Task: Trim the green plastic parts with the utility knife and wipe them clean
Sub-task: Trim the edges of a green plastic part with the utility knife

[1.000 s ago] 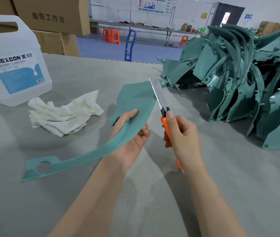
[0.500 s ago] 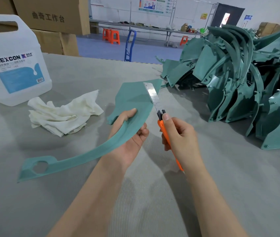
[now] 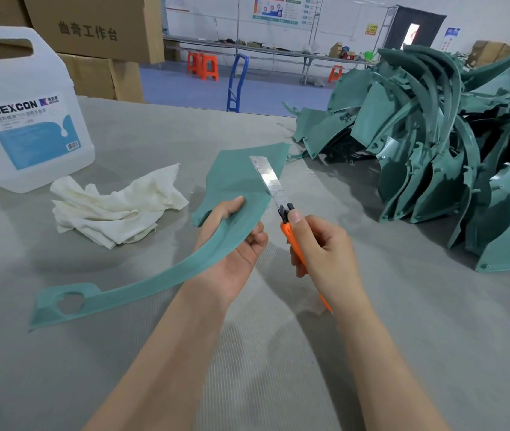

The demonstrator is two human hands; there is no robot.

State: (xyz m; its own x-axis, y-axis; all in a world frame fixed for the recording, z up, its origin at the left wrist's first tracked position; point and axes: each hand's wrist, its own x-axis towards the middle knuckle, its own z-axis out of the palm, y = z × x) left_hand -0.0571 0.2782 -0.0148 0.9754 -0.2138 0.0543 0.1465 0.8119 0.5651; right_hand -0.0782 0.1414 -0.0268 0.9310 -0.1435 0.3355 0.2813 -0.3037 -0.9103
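My left hand [image 3: 231, 244] grips a long curved green plastic part [image 3: 235, 181] at its middle, thumb on top. The part's wide flat end points away from me and its narrow end with a round hole reaches down to the left. My right hand [image 3: 325, 256] holds an orange utility knife [image 3: 291, 234] with the thumb near the black slider. The long silver blade lies against the right edge of the part's wide end. A crumpled white cloth [image 3: 113, 206] lies on the table to the left.
A large pile of green plastic parts [image 3: 434, 144] fills the right side of the grey table [image 3: 403, 337]. A white DEXCON jug [image 3: 26, 113] stands at the far left. Cardboard boxes [image 3: 91, 29] stand behind it.
The blade has slid nearer to me along the part's right edge and turned to show its flat side. The green part has shifted slightly left and down.
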